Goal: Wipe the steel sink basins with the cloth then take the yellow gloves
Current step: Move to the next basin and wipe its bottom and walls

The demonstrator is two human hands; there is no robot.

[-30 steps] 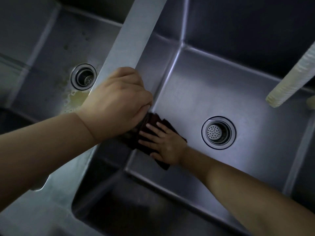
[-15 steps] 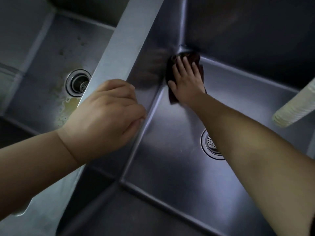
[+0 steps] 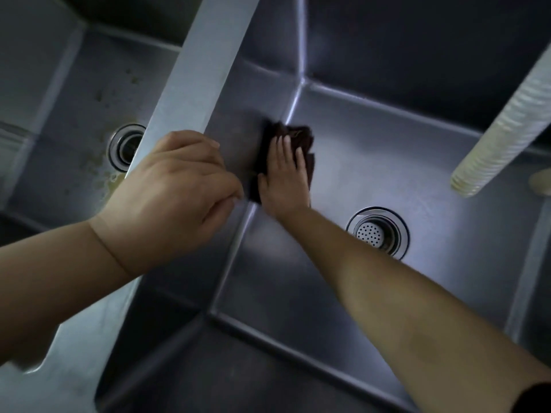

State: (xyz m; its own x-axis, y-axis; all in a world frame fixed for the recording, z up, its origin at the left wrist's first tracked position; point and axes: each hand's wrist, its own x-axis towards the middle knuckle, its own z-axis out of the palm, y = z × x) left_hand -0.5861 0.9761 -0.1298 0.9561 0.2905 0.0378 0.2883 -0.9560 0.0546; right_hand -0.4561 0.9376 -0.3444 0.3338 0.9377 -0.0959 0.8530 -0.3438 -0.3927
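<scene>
Pressing flat on the dark cloth (image 3: pixel 301 146), the right hand (image 3: pixel 284 177) pins it against the floor of the right basin (image 3: pixel 402 162), tight up to the seam where that floor meets the dividing wall; the fingers lie spread and straight, so the grip here is an open palm bearing down, not a clench. The cloth is bunched and pokes out past the fingertips (its colour reads deep maroon in the dim light). The left hand (image 3: pixel 176 192) rests on the steel divider (image 3: pixel 190 84) between the basins, fingers curled over its edge. Right of the forearm sits the perforated drain strainer (image 3: pixel 376 232). A ribbed pale hose (image 3: pixel 504 135) hangs in at the upper right. The left basin (image 3: pixel 59 114) shows yellowish residue near its own drain (image 3: pixel 125 146).
</scene>
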